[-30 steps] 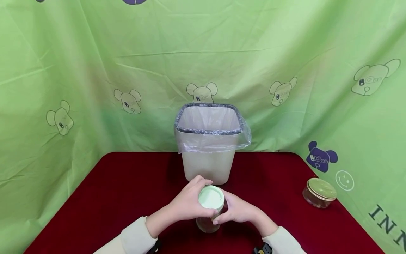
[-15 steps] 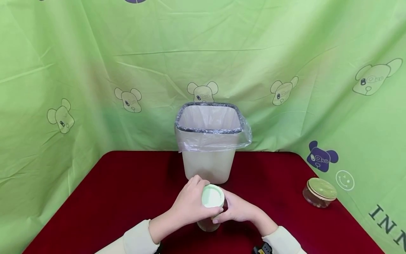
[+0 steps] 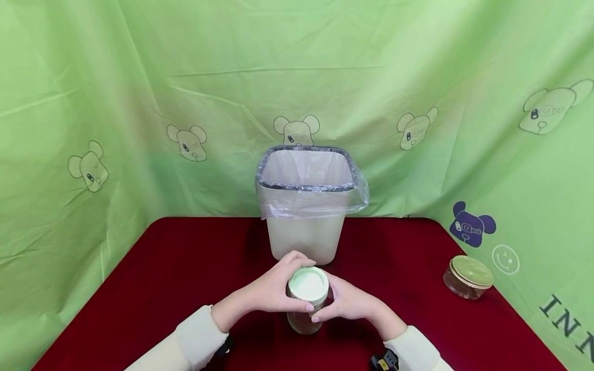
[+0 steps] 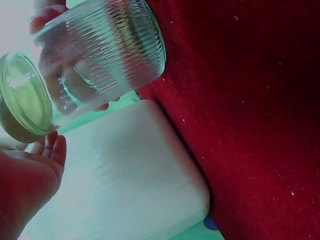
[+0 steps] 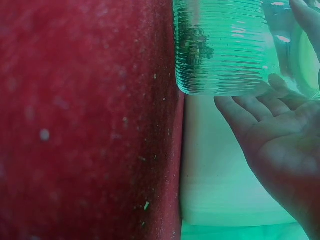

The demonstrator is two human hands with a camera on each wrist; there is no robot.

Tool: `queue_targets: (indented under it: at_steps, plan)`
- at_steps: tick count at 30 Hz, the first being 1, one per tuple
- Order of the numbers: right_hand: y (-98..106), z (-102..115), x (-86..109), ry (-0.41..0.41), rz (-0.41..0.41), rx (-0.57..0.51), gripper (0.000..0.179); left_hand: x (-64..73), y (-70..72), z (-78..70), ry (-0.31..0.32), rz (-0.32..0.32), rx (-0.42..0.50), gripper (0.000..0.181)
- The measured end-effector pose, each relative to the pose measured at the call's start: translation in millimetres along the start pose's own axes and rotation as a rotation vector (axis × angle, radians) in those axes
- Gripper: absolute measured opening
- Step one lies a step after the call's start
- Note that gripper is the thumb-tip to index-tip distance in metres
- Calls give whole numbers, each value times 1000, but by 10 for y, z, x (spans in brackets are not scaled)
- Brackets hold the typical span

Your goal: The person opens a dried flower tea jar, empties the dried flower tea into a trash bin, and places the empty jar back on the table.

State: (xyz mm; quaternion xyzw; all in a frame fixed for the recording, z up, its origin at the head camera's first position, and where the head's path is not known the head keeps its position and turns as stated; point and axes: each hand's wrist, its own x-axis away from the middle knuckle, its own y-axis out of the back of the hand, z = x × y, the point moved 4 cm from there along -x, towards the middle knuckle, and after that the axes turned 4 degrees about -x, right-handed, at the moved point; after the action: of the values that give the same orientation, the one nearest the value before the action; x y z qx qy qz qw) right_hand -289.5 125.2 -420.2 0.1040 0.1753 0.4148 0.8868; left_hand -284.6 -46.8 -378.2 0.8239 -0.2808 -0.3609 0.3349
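A clear glass jar [image 3: 302,323] with a ribbed lower wall stands upright on the red cloth, capped by a pale green lid [image 3: 308,284]. My left hand [image 3: 278,286] grips the lid from the left, thumb on the near side and fingers on the far side. Lower down, my right hand [image 3: 350,300] holds the jar's body from the right, its thumb at the front. Some small dark greenish matter [image 5: 197,45] shows near the jar's base in the right wrist view; what it is cannot be told.
Behind the jar stands a pale waste bin [image 3: 303,234] lined with a clear bag. A low round tin-like container [image 3: 467,278] with a greenish-gold lid sits at the table's right edge. Small specks dot the red cloth [image 3: 204,263]. Green printed curtains [image 3: 232,51] surround the table.
My left hand twisted rightward around the lid, then turned back to the left, still gripping it. My right hand and the jar stayed nearly in place. The head view tipped slightly down.
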Motion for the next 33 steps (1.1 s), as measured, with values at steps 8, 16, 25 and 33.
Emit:
queue_targets:
  at_steps: [8, 16, 25, 33]
  plan:
    - [17, 2, -13, -18, -9, 14, 72, -22, -18, 33, 44, -13, 21, 70]
    - [13, -10, -15, 4, -9, 11, 72, 35, -63, 2, 143, -86, 14, 72]
    - [25, 16, -4, -9, -15, -5, 75, 65, -122, -37, 224, -247, 14, 74]
    - [14, 3, -3, -28, -27, 20, 75, 109, -191, -123, 332, -359, -22, 79]
